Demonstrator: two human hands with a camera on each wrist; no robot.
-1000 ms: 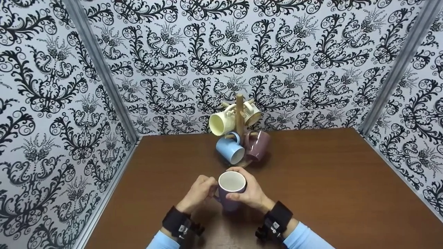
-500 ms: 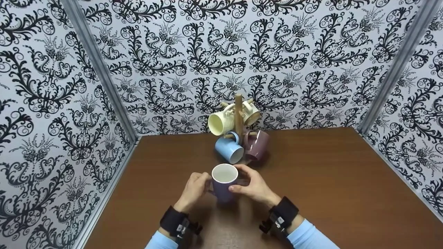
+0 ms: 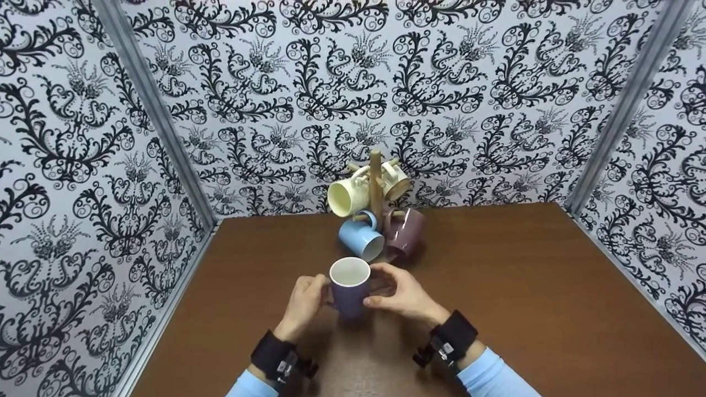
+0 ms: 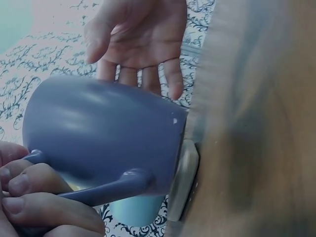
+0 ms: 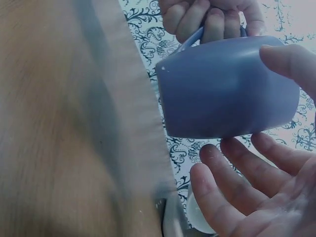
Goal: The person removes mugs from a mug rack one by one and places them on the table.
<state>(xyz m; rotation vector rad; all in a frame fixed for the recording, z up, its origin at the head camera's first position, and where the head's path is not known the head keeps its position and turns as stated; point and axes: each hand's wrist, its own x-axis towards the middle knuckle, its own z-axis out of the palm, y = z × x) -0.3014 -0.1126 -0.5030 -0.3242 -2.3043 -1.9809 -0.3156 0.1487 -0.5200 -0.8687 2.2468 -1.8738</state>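
Note:
A purple mug (image 3: pixel 351 299) with a white inside is held upright above the table, its handle on the left. My left hand (image 3: pixel 304 303) grips that handle, the fingers curled through it, as the left wrist view shows on the handle (image 4: pixel 106 191). On the mug's other side is my right hand (image 3: pixel 405 295). Its fingers (image 5: pixel 247 170) are loosely spread beside the mug, and the thumb (image 5: pixel 289 64) lies over its side. Whether they touch the mug is hard to tell. Behind the mug, a light blue mug (image 3: pixel 359 238) hangs on a wooden mug tree (image 3: pixel 375 182).
A cream mug (image 3: pixel 341 199) and a white mug (image 3: pixel 395 183) hang on the tree's upper pegs. Low on its right hangs a mauve mug (image 3: pixel 407 231). The brown table (image 3: pixel 513 286) ends at patterned walls (image 3: pixel 441 99) at the back and sides.
The purple mug has moved left and slightly away from me, with the left hand still on its handle. The right hand's hold around the mug has loosened, its fingers now spread beside it.

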